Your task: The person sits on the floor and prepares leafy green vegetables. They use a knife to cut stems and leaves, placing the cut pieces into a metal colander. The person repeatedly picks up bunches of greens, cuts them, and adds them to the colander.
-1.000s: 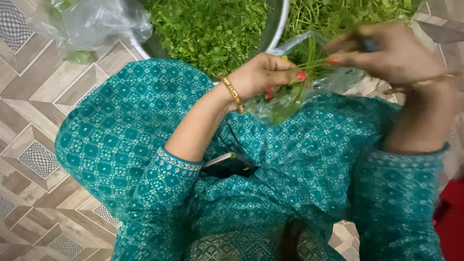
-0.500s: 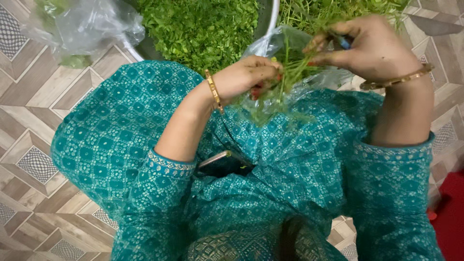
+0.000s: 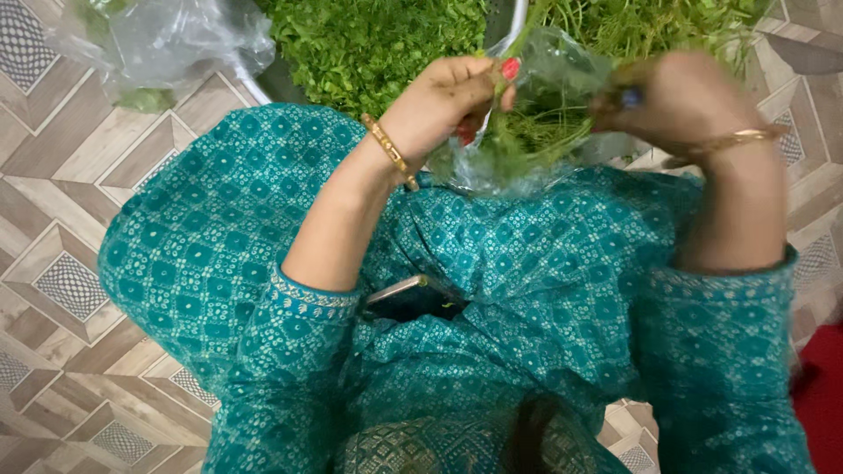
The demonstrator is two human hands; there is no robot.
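At far left we see a crumpled plastic bag (image 3: 162,39) lying on the patterned floor (image 3: 61,219). Next, a metal bowl (image 3: 263,83) of chopped greens (image 3: 378,39). Over our lap, our left hand (image 3: 443,105) pinches the rim of a clear bag of herbs (image 3: 527,123); our right hand (image 3: 680,105), blurred, is closed on the bag's other side. A phone (image 3: 413,298) rests on our lap.
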